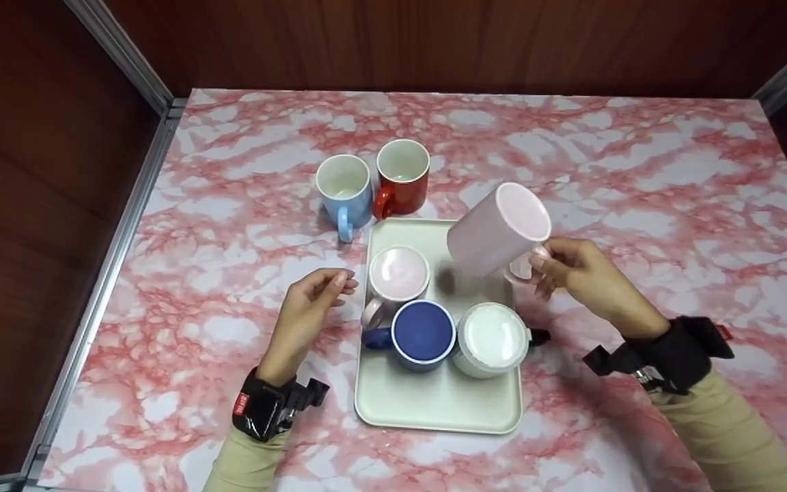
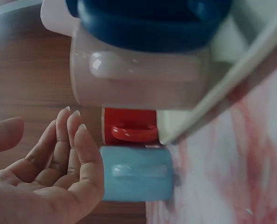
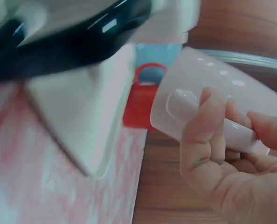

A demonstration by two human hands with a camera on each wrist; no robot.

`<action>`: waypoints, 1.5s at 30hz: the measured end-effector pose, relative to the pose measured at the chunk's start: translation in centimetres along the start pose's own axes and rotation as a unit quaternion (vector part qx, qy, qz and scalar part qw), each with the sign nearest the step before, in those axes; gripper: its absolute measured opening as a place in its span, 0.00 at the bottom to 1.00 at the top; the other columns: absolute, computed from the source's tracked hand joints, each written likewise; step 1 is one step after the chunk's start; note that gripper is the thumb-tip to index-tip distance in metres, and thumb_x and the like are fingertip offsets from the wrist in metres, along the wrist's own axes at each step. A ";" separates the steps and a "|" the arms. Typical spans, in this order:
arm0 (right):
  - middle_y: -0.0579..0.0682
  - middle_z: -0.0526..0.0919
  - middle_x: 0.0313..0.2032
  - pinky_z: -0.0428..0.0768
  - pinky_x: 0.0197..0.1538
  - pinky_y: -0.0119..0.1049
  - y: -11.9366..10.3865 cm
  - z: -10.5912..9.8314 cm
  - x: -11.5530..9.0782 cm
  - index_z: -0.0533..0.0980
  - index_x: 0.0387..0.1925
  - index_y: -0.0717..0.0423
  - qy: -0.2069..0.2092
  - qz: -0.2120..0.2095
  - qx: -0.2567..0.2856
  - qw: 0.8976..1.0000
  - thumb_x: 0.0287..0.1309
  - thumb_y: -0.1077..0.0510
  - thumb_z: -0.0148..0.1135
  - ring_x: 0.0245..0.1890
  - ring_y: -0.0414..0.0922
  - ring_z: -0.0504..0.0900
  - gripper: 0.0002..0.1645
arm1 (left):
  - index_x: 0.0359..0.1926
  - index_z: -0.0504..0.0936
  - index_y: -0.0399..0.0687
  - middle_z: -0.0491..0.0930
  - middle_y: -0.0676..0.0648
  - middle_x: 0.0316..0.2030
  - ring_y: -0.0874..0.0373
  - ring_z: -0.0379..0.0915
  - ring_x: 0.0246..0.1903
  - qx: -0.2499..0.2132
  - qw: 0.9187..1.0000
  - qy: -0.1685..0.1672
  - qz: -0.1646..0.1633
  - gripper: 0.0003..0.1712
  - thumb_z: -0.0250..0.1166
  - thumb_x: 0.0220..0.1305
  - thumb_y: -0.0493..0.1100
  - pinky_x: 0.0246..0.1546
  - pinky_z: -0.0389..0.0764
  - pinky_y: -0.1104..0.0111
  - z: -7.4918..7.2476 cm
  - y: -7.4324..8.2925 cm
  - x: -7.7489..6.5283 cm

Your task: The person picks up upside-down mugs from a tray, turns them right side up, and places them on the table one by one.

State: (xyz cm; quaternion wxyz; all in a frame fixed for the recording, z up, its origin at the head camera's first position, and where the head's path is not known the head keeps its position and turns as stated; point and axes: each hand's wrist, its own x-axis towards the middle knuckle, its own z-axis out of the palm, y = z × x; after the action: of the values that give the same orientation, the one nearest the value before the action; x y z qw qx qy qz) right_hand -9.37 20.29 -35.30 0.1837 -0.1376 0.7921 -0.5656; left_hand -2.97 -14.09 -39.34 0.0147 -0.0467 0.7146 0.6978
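Note:
My right hand (image 1: 581, 277) grips the handle of a pale pink mug (image 1: 486, 236), which tilts over the far right part of a cream tray (image 1: 438, 413). In the right wrist view, fingers curl through the handle of that pink mug (image 3: 218, 93). Beside the tray's left edge is my left hand (image 1: 305, 307), its fingers loosely bent around nothing. Nearest to it, a second pink mug (image 1: 399, 273) stands on the tray. A navy blue mug (image 1: 424, 335) and a white mug (image 1: 491, 342) with a black handle stand side by side in front of it.
Behind the tray, a light blue mug (image 1: 346, 191) and a red mug (image 1: 404, 174) stand upright on the red-and-white marbled table (image 1: 673, 205). Dark wooden panels (image 1: 462, 44) enclose the back and sides, with a metal frame strip (image 1: 113, 273) along the left.

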 end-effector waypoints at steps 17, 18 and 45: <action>0.53 0.78 0.29 0.78 0.33 0.35 -1.5 2.9 -2.1 0.71 0.32 0.63 -0.094 -0.074 0.381 0.917 0.65 0.70 0.41 0.27 0.46 0.79 0.11 | 0.46 0.73 0.24 0.78 0.39 0.39 0.50 0.75 0.40 -0.095 0.984 -0.149 0.012 0.15 0.54 0.65 0.35 0.41 0.77 0.62 5.8 4.8 -1.6; 0.53 0.78 0.29 0.78 0.34 0.35 -1.6 3.1 -2.2 0.71 0.32 0.63 -0.096 -0.076 0.389 0.913 0.65 0.70 0.41 0.27 0.46 0.79 0.11 | 0.46 0.73 0.24 0.78 0.38 0.40 0.51 0.75 0.40 -0.096 0.983 -0.159 0.007 0.15 0.54 0.65 0.35 0.41 0.77 0.63 6.2 4.9 -1.6; 0.56 0.78 0.34 0.76 0.37 0.36 -2.4 6.9 -2.1 0.67 0.34 0.63 -0.162 -0.128 0.512 0.834 0.66 0.71 0.34 0.31 0.47 0.77 0.12 | 0.31 0.74 0.42 0.73 0.47 0.26 0.60 0.70 0.29 -0.349 0.920 -0.143 -0.105 0.10 0.49 0.65 0.29 0.29 0.73 0.72 10.7 6.1 -1.6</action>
State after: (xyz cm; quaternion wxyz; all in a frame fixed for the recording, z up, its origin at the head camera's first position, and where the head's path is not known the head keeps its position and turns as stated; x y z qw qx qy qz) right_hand -4.42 14.59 -34.81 0.2793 -0.2139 0.3233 -0.8785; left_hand -2.39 -3.19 -33.43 0.1726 -0.0230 0.4073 0.8965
